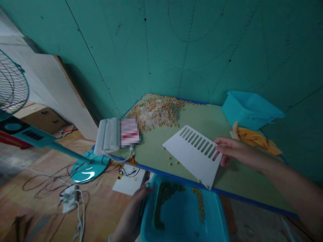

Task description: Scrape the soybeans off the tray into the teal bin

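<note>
My right hand (230, 149) grips the slotted end of a flat white plastic scraper (193, 156), whose lower edge reaches the front edge of the green table (227, 127). My left hand (137, 201) holds the left rim of a blue plastic tub (181, 215) just under that table edge. Brown beans lie in the tub in two streaks. A few loose beans (174, 163) sit on the table beside the scraper. A large pile of beans mixed with white bits (156, 111) covers the far left corner of the table.
A white device (109, 136) with a cable sits at the table's left edge. A second blue tub (249, 109) and yellow cloth (254, 137) lie at the far right. On the floor stand a teal fan (15, 101), its base (88, 168), a power strip and tangled wires (70, 198).
</note>
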Available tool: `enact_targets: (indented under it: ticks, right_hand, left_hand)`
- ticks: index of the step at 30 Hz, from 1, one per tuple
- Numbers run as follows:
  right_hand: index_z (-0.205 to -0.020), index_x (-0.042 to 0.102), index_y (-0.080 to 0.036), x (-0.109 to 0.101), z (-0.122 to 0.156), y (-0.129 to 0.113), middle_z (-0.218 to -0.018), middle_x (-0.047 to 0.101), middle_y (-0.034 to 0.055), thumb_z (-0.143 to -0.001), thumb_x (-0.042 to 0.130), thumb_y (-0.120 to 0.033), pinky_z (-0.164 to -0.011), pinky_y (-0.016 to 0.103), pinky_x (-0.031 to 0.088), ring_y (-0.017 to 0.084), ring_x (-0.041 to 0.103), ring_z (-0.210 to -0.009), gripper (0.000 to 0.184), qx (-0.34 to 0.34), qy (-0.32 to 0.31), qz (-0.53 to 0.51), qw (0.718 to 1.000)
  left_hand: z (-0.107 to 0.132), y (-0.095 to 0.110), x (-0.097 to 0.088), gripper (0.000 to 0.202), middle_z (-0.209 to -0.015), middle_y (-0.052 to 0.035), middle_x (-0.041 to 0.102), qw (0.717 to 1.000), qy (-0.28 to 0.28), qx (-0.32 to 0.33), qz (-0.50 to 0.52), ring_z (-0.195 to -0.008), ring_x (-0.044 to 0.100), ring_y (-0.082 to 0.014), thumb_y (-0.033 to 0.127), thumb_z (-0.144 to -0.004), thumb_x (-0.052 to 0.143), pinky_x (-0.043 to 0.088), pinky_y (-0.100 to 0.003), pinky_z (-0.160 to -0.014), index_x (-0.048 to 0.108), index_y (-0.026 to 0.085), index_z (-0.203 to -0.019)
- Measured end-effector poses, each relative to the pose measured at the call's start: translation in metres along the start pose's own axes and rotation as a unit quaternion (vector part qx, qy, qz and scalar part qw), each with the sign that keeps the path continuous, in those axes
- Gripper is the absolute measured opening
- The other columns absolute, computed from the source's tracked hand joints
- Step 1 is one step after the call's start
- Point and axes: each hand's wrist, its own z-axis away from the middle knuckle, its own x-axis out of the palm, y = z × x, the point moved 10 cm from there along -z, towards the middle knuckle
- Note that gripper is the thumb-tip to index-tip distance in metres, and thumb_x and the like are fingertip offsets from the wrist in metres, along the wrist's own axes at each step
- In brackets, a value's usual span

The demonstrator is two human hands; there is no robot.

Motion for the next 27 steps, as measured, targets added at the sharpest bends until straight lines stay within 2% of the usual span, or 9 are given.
enact_targets:
  ticks: [3, 6, 9, 11, 13, 17, 20, 23, 27]
  right_hand:
    - [-0.085, 0.045, -0.019, 0.012, 0.014, 0.003, -0.076, 0.059, 0.0034, -0.074, 0.044, -0.049, -0.051, 0.025, 0.044, 0.011, 0.056, -0.052, 0.031, 0.015, 0.016, -0.017, 1.000]
    - [-0.087, 0.045, -0.020, 0.022, 0.028, 0.012, -0.079, 0.059, 0.0040, -0.075, 0.043, -0.048, -0.053, 0.026, 0.044, 0.012, 0.056, -0.054, 0.031, 0.018, 0.029, -0.039, 0.999]
    - [-0.087, 0.046, -0.022, 0.025, 0.039, 0.025, -0.078, 0.060, 0.0043, -0.075, 0.043, -0.048, -0.055, 0.028, 0.045, 0.014, 0.056, -0.055, 0.029, 0.024, 0.047, -0.060, 0.997]
    - [-0.089, 0.047, -0.024, 0.021, 0.044, 0.031, -0.077, 0.060, 0.0041, -0.074, 0.043, -0.050, -0.054, 0.029, 0.046, 0.014, 0.056, -0.054, 0.030, 0.029, 0.069, -0.070, 0.995]
    - [-0.089, 0.048, -0.025, 0.012, 0.045, 0.033, -0.075, 0.060, 0.0041, -0.073, 0.043, -0.051, -0.055, 0.030, 0.046, 0.015, 0.055, -0.055, 0.031, 0.025, 0.093, -0.072, 0.993]
    - [-0.088, 0.050, -0.023, -0.014, 0.037, 0.029, -0.076, 0.060, 0.0059, -0.071, 0.046, -0.051, -0.056, 0.030, 0.046, 0.017, 0.055, -0.057, 0.033, 0.012, 0.137, -0.056, 0.989]
    - [-0.089, 0.051, -0.021, -0.024, 0.024, 0.027, -0.081, 0.061, 0.0071, -0.069, 0.049, -0.050, -0.054, 0.029, 0.045, 0.016, 0.055, -0.055, 0.036, 0.016, 0.145, -0.051, 0.988]
    - [-0.093, 0.049, -0.019, -0.020, 0.009, 0.023, -0.082, 0.061, 0.0062, -0.070, 0.050, -0.049, -0.052, 0.027, 0.045, 0.013, 0.055, -0.053, 0.037, 0.017, 0.123, -0.056, 0.991]
    - [-0.094, 0.048, -0.018, -0.001, -0.008, 0.007, -0.080, 0.061, 0.0040, -0.073, 0.049, -0.045, -0.051, 0.024, 0.043, 0.010, 0.054, -0.052, 0.034, 0.009, 0.072, -0.057, 0.996]
  left_hand:
    - [-0.005, -0.005, -0.003, 0.029, -0.067, -0.0024, 0.071, 0.998, 0.027, 0.001, -0.051, -0.101, 0.052, -0.0333, 0.023, -0.049, 0.067, 0.041, -0.038, -0.086, 0.065, 0.018, -0.078]
    - [-0.014, -0.005, -0.005, 0.042, -0.065, -0.0006, 0.070, 0.996, 0.032, 0.012, -0.088, -0.099, 0.053, -0.0342, 0.019, -0.045, 0.071, 0.039, -0.039, -0.087, 0.063, 0.017, -0.086]
    - [-0.020, -0.007, -0.006, 0.026, -0.066, -0.0004, 0.070, 0.993, 0.017, 0.023, -0.111, -0.101, 0.051, -0.0340, 0.020, -0.044, 0.073, 0.037, -0.037, -0.089, 0.065, 0.020, -0.069]
    - [-0.021, -0.008, -0.010, 0.014, -0.061, -0.0005, 0.069, 0.993, 0.015, 0.026, -0.115, -0.095, 0.054, -0.0335, 0.024, -0.046, 0.071, 0.038, -0.038, -0.088, 0.064, 0.021, -0.057]
    - [-0.021, -0.006, -0.015, 0.012, -0.061, -0.0008, 0.070, 0.994, 0.014, 0.023, -0.107, -0.090, 0.057, -0.0331, 0.028, -0.047, 0.070, 0.039, -0.039, -0.086, 0.064, 0.022, -0.056]
    - [-0.016, -0.001, -0.025, 0.018, -0.058, -0.0003, 0.071, 0.996, 0.033, -0.020, -0.082, -0.097, 0.054, -0.0367, 0.025, -0.036, 0.074, 0.040, -0.040, -0.087, 0.061, 0.023, -0.048]
    - [-0.005, 0.009, -0.025, 0.017, -0.054, 0.0000, 0.070, 0.999, 0.044, 0.005, -0.011, -0.096, 0.056, -0.0341, 0.030, -0.040, 0.071, 0.042, -0.038, -0.085, 0.061, 0.023, -0.051]
    - [0.007, 0.009, -0.025, 0.016, -0.054, -0.0014, 0.069, 0.998, 0.054, -0.001, 0.014, -0.083, 0.062, -0.0320, 0.031, -0.043, 0.070, 0.047, -0.037, -0.075, 0.061, 0.021, -0.053]
    - [0.016, 0.012, -0.033, 0.016, -0.048, 0.0022, 0.067, 0.998, 0.060, -0.003, 0.031, -0.069, 0.064, -0.0275, 0.032, -0.043, 0.071, 0.049, -0.031, -0.062, 0.062, 0.022, -0.053]
